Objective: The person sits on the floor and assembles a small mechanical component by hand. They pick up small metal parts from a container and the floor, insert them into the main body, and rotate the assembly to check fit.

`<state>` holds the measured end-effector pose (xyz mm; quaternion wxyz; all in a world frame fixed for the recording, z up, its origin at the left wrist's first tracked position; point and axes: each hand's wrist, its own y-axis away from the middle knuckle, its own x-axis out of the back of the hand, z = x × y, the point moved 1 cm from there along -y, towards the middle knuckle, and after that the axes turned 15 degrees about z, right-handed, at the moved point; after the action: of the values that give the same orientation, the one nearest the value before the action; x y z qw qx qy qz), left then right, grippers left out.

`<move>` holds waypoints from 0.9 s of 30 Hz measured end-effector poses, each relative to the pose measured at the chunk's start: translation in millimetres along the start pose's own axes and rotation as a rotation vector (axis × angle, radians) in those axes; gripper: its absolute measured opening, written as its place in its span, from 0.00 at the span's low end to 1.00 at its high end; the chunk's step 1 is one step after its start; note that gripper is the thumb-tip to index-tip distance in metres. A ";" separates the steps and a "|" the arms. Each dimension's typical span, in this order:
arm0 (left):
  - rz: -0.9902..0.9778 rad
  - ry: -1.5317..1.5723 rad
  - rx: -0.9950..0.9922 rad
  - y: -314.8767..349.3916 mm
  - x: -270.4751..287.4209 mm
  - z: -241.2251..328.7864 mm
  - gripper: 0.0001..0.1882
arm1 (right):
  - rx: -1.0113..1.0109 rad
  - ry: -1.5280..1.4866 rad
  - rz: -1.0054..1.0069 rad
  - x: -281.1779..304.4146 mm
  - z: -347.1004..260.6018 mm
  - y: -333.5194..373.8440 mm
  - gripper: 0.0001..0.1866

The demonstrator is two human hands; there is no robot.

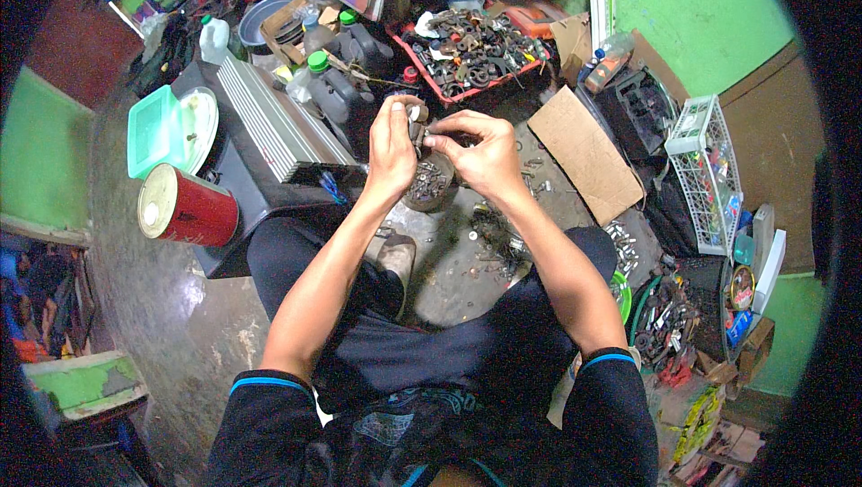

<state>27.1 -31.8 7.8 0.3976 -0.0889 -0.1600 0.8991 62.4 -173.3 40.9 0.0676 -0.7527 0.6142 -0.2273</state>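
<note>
In front of me my left hand (391, 150) is closed around a small dark metal part with a pale round end (416, 115). My right hand (485, 157) pinches at the same part from the right, its thumb and forefinger pressed together against it. Whether those fingers hold a separate tiny piece I cannot make out. Just below the hands sits a round container (429, 204) with many small screws or bolts inside. Past it, a red tray (449, 96) is heaped with worn metal parts.
Loose hardware (492, 236) is scattered on the floor. To the left, a red can (190, 206) and finned metal panels (278, 119) rest on a dark surface. Right of the hands lie a cardboard sheet (585, 155) and a white plastic basket (705, 173). Dark jugs with green caps (334, 92) stand farther off.
</note>
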 end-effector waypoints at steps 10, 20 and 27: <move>-0.027 -0.007 -0.018 2.0 0.6 0.6 0.20 | 0.058 -0.061 0.033 -1.9 5.5 2.4 0.09; -0.014 0.026 0.091 2.4 1.4 1.5 0.21 | 0.124 -0.034 0.022 -3.2 1.5 4.8 0.09; -0.002 -0.034 0.214 -0.7 4.6 9.1 0.19 | -0.041 -0.064 -0.060 -2.6 5.7 4.3 0.11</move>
<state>21.9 -29.9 16.4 0.4028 -0.0305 -0.0699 0.9121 60.6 -172.8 33.5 0.0649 -0.7790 0.5934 -0.1921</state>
